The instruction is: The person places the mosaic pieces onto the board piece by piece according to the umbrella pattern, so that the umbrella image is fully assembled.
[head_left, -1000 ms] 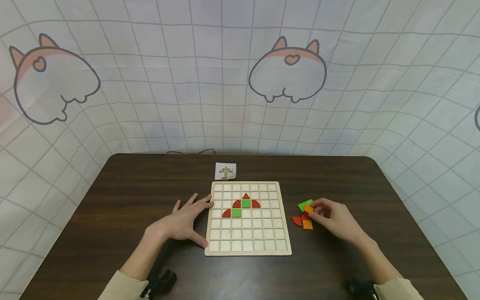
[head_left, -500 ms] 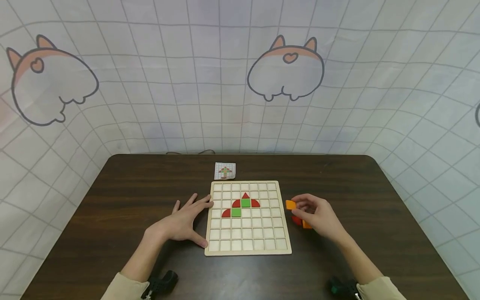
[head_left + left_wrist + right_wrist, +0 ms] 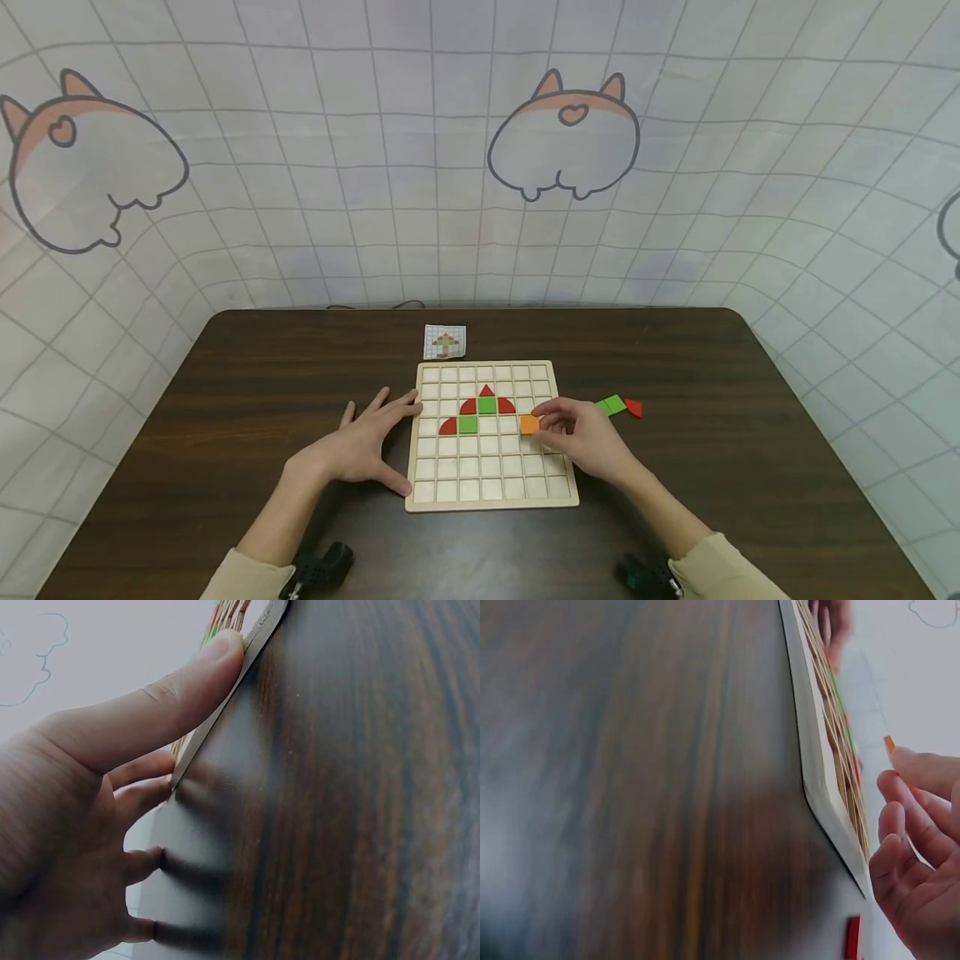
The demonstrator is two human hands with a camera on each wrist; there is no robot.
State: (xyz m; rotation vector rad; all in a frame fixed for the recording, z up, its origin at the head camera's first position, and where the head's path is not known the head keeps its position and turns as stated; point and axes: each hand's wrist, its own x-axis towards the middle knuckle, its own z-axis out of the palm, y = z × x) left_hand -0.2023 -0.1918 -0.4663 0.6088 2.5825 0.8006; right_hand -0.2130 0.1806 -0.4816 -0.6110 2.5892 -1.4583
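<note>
My right hand (image 3: 585,437) pinches an orange square tile (image 3: 529,424) between thumb and fingertips, over the right part of a wooden grid board (image 3: 491,506). Seen from the right wrist, the orange tile (image 3: 889,744) is edge-on and raised above the board. On the grid lie a red triangle (image 3: 486,391), two green squares, one of them the upper green square (image 3: 487,405), and several red quarter-circle tiles (image 3: 447,427). My left hand (image 3: 352,446) has its fingers spread along the board's left edge, with the thumb (image 3: 217,656) pressing near the front corner.
Right of the board lie loose green tiles (image 3: 616,404) and a red tile (image 3: 634,407); my right hand hides other loose pieces. A small paper card (image 3: 445,342) with a coloured pattern lies behind the board on the dark wooden table (image 3: 300,350).
My right hand has carried the orange square tile from the loose pieces leftward over the board. The left hand stays at the board's edge.
</note>
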